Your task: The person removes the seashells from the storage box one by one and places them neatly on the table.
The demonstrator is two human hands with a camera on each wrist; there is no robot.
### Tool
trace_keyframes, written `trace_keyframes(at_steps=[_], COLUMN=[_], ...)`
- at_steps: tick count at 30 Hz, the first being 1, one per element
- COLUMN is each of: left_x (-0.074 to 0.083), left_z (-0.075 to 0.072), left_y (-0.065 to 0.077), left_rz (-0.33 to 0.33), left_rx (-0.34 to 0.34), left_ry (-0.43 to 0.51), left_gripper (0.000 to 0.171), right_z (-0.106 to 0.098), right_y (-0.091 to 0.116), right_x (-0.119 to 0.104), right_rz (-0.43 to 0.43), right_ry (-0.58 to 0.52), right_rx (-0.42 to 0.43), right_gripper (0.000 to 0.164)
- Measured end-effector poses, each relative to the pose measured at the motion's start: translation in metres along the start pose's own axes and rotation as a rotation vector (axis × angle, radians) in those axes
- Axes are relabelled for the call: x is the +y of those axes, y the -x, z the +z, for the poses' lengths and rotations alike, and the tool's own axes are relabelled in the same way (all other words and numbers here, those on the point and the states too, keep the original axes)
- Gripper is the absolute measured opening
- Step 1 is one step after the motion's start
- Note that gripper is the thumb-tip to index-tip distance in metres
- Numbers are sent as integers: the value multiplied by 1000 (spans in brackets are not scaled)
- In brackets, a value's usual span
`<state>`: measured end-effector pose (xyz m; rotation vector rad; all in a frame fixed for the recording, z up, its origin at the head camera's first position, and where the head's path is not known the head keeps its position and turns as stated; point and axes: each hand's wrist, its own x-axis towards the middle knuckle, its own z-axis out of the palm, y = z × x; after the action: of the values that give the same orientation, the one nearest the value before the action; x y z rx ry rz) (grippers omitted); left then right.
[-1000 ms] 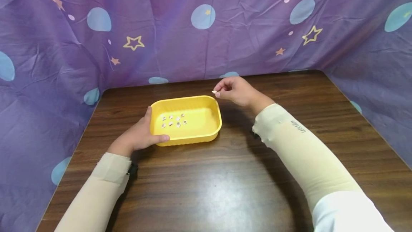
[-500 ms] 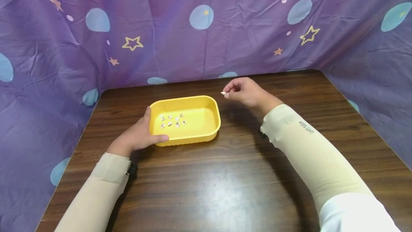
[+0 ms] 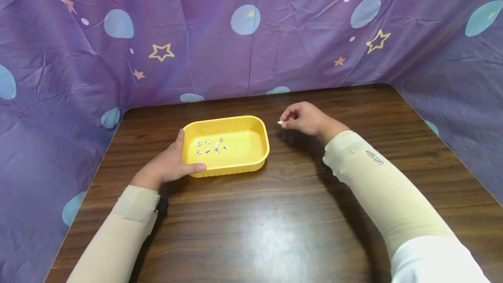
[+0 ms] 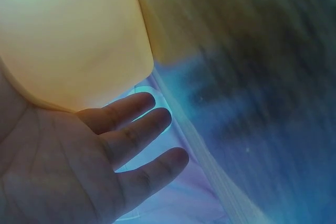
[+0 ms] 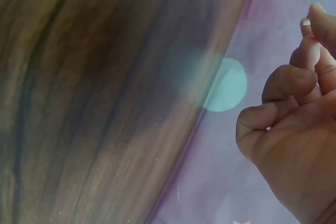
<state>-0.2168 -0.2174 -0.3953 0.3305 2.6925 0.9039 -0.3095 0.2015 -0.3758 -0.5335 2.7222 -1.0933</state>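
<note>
A yellow plastic tray (image 3: 243, 145) with rounded corners stands on the table. My left hand (image 3: 169, 160) grips its left end, thumb over the near rim and forefinger along the end wall. In the left wrist view the tray wall (image 4: 73, 40) lies against the palm, the other fingers (image 4: 139, 135) stretched past it. Several small whitish, shell-like pieces (image 3: 216, 143) lie in two rows in the tray's left half. Right of the tray, my right hand (image 3: 308, 119) pinches another small white piece (image 3: 280, 122) with a pointed end, between thumb and forefinger. In the right wrist view the curled fingers (image 5: 289, 85) mostly hide it.
The dark wood-grain table (image 3: 220, 222) reaches back to a purple curtain (image 3: 212, 34) printed with stars and dots, which hangs along the far edge and both sides. Light glares off the table's near middle.
My right hand has moved right, away from the tray's far right corner, then slightly nearer and lower, still pinching the small white piece. The left hand and tray have stayed put.
</note>
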Motion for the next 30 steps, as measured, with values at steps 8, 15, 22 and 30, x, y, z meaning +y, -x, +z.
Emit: trace_keyframes(at_steps=[8,15,22,30], left_x=[-1,0,0,0], left_z=[0,0,0,0], left_y=[0,-1,-2,-1], left_rz=[-1,7,-4,-31], left_rx=[3,1,-2,-11], left_ry=[-1,6,2,-3], left_gripper=[140,142,142,142], right_z=[5,10,14,16], right_y=[-5,-8,-11,-14], right_x=[8,12,16,15], right_rz=[-5,16,8,37], right_ry=[120,138,156,197], right_rx=[-45,-59,-69,-98], right_gripper=[12,10,10,10])
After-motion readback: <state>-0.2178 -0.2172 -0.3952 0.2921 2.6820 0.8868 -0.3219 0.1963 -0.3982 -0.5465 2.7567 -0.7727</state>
